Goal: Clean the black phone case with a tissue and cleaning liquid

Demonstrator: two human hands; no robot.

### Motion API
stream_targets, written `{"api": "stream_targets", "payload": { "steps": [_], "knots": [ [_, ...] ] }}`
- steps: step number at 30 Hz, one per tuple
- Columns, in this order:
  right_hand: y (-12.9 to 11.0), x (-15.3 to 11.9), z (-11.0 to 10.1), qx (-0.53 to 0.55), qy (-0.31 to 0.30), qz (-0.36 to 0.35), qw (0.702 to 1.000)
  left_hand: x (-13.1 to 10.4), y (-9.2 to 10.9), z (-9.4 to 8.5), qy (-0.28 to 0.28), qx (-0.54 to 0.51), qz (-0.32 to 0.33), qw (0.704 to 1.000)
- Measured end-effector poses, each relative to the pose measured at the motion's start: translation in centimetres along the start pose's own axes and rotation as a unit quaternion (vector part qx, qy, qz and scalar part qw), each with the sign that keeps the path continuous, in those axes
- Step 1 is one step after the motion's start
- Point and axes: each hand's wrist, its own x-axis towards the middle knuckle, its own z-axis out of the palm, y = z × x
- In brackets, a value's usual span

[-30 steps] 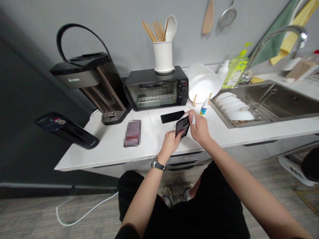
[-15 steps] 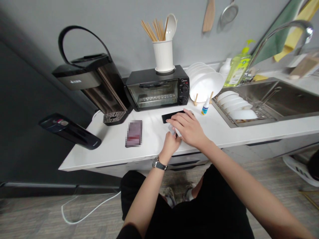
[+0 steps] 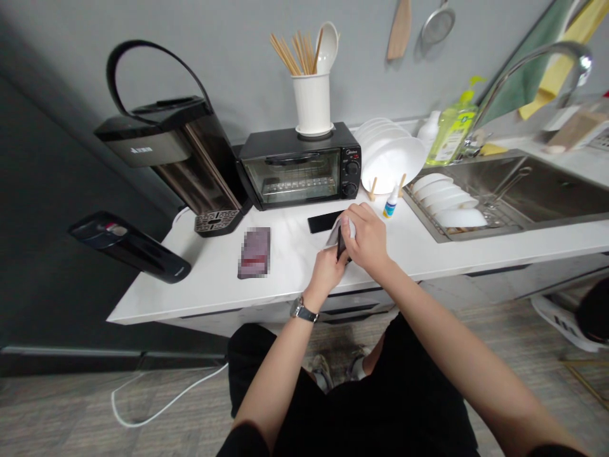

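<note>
Black, slim phone-like device (image 3: pixel 340 242) in the grip of the left hand (image 3: pixel 328 269), in front of the toaster oven (image 3: pixel 299 166); white cloth (image 3: pixel 333 233) pinched in the right hand (image 3: pixel 368 235); apparently mid-wipe, calling next for steady pressure.

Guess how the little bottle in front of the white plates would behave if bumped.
The little bottle stands upright and looks tall for its narrow base, so a bump would probably tip it. Its small size suggests it is light. On its side, its rounded body might roll across the flat counter.
</note>
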Motion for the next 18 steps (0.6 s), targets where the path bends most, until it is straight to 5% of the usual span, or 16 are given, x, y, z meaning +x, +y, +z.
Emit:
{"api": "stream_targets", "payload": {
  "steps": [6,9,18],
  "knots": [
    [0.8,-0.1,0.8,0.226,0.052,0.198,0.953,-0.2,0.2,0.0,0.003,0.003,0.002,1.000],
    [0.5,-0.4,0.8,0.255,0.074,0.249,0.931,-0.3,0.2,0.0,0.009,-0.016,0.018,1.000],
    [-2.5,-2.5,-0.6,0.027,0.051,0.056,0.997,-0.6,-0.4,0.0,-0.018,-0.027,0.024,0.999]
  ]
}}
